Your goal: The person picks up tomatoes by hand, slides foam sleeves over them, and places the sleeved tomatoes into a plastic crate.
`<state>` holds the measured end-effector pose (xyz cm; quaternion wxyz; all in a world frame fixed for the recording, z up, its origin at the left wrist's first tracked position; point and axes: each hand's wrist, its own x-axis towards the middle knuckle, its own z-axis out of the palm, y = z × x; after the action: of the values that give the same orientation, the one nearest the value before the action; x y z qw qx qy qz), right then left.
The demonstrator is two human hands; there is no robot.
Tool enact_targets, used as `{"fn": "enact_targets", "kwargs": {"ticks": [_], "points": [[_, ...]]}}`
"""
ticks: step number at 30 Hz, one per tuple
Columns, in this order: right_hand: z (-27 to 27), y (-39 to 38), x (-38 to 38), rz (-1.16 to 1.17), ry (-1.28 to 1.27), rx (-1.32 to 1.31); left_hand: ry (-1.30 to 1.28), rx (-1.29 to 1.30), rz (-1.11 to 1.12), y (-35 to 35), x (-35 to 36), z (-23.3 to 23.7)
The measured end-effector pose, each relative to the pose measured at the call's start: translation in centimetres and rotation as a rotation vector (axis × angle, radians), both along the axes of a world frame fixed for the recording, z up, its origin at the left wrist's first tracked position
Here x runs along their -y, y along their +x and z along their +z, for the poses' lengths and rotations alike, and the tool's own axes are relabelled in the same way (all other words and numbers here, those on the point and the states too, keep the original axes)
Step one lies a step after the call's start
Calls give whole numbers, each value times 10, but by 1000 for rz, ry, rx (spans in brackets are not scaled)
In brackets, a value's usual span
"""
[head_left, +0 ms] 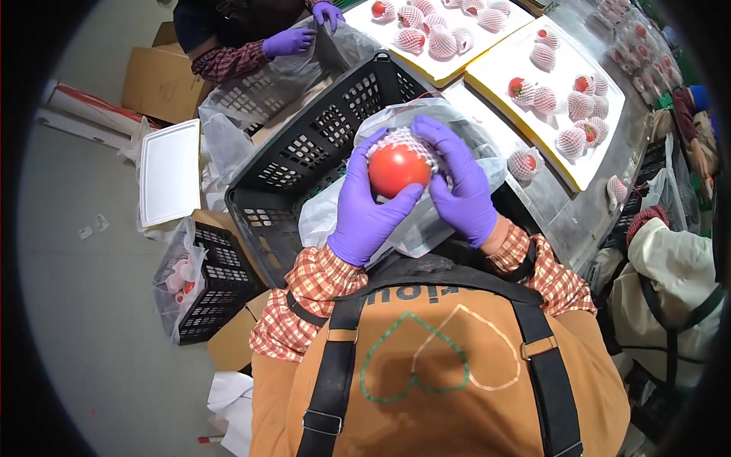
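A red tomato (397, 172) is held up in front of me, its upper right side covered by a white foam net (423, 149). My left hand (368, 213), in a purple glove, is closed around the tomato's left and lower side, with the thumb beneath it. From the right, my right hand (463, 194), gloved the same way, has its fingers curled over the foam net. Below both hands lie translucent plastic sheets (324, 217) in a large black crate (255, 199). The crate's contents under the plastic are mostly hidden.
Two white trays, one at the top (449, 67) and one at right (567, 160), hold several net-wrapped tomatoes. One wrapped tomato (525, 163) sits on the metal table. A co-worker's gloved hand (289, 42) is at upper left. A smaller crate (221, 282) and white lid (171, 174) stand left.
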<state>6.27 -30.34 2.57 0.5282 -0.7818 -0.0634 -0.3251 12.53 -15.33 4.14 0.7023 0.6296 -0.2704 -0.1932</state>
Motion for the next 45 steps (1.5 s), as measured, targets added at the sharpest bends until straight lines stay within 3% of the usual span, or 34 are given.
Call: {"fn": "enact_targets", "kwargs": {"ticks": [2, 4, 5, 6, 7, 8, 9, 10, 12, 16, 17, 18, 19, 20, 22, 24, 26, 30, 32, 34, 35, 36, 38, 40, 42, 43, 44, 45], "points": [[-2, 1, 9, -25, 28, 23, -65, -67, -27, -4, -3, 1], [-12, -3, 27, 18, 149, -413, -211, -159, -96, 0, -10, -6], [-12, -6, 36, 28, 148, -408, -219, -204, -123, 1, -12, -7], [-12, -9, 46, 185, 309, -558, -219, -197, -110, 3, -14, -9], [-11, -10, 51, 346, 469, -711, -378, -458, -132, 4, -16, -12], [-10, -14, 48, 502, 847, -644, -538, -720, -155, 5, -19, -15], [-7, -18, 45, 568, 1030, -596, -639, -861, -231, 9, -21, -17], [-4, -20, 41, 629, 1214, -543, -638, -858, -223, 12, -24, -19], [-10, -17, 33, 726, 1334, -445, -687, -1024, -254, 16, -27, -20], [-18, -10, 24, 857, 1554, -211, -656, -1016, -328, 18, -30, -26], [-12, -13, 30, 858, 1627, -339, -657, -1015, -327, 21, -33, -34], [-11, -11, 29, 858, 1627, -339, -743, -1026, -474, 24, -35, -37], [-10, -8, 27, 813, 1515, -283, -827, -1035, -622, 25, -36, -41], [-9, -6, 27, 766, 1403, -230, -827, -1038, -621, 25, -39, -45], [-5, -4, 33, 727, 1439, -233, -361, -650, -358, 16, -37, -19], [-2, -4, 42, 655, 1379, -127, -397, -702, -355, 12, -33, -12], [-3, -9, 53, 647, 1362, -107, -327, -447, -258, 10, -28, -10], [-5, -19, 58, 363, 1141, -118, -270, -282, -187, 16, -28, -15], [-12, -28, 51, 134, 816, -311, -233, -228, -163, 18, -31, -18], [8, -36, 30, 154, 594, -386, -175, -129, -122, 17, -29, -15], [26, -37, 25, 195, 528, -642, -156, -70, -120, 13, -28, -9], [10, -30, 18, 339, 278, -246, -160, -68, -125, 12, -28, -10], [30, -18, 9, 331, -160, -66, -54, -95, -84, 14, -27, -17], [34, -16, 0, 247, -392, -4, 76, 27, -22, -2, -19, -15], [25, -14, 4, 245, -373, -31, 9, -67, -75, -12, -9, -9], [21, -12, 8, 260, -339, -57, 40, 99, -33, -12, -8, -12], [18, -13, 12, 250, -350, -52, 30, 107, -40, -12, -12, -9], [16, -15, 15, 251, -270, -30, 131, -8, -101, -10, -18, 2]]}}
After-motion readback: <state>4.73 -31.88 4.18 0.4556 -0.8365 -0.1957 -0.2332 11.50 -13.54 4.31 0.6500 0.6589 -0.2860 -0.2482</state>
